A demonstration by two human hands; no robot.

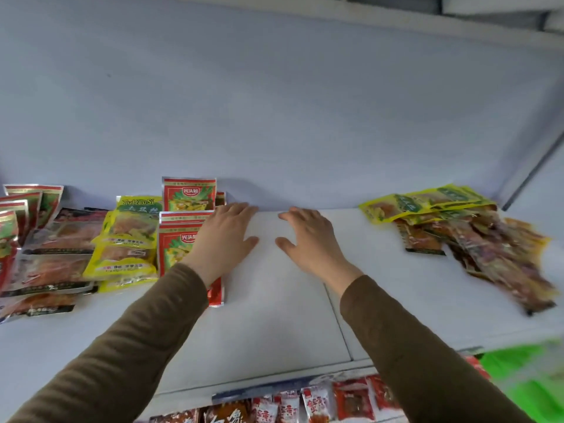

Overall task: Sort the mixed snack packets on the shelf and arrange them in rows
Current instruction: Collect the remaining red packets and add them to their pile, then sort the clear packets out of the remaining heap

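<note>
On the flat white metal shelf (290, 300), the sorted snack packets are being kept toward the left end, while a loose heap of yellow and clear foil packets (457, 236) is lying unsorted near the right end, close to the back edge. The left hand (225, 236) is being laid flat, fingers straight and grasping nothing, against the right side of the row of red glossy foil packets with green and yellow print (178, 236), which is running from the back edge toward the front edge. The right hand (308, 236) is being held released over bare shelf just beside it, fingers relaxed, nothing in it. A row of yellow plastic packets with green lettering (128, 236) is lying just left of the red row, and dark clear-fronted packets (58, 248) are being overlapped further left. Risk is being judged mainly at the red row: if too hard a sideways push is given, the slippery packets could be slid into the yellow row and the sorts mixed again. The rearmost red packet is standing upright against the back wall and could be toppled. The heap could also be scattered when reached for, since its packets are lying overlapped and askew.
</note>
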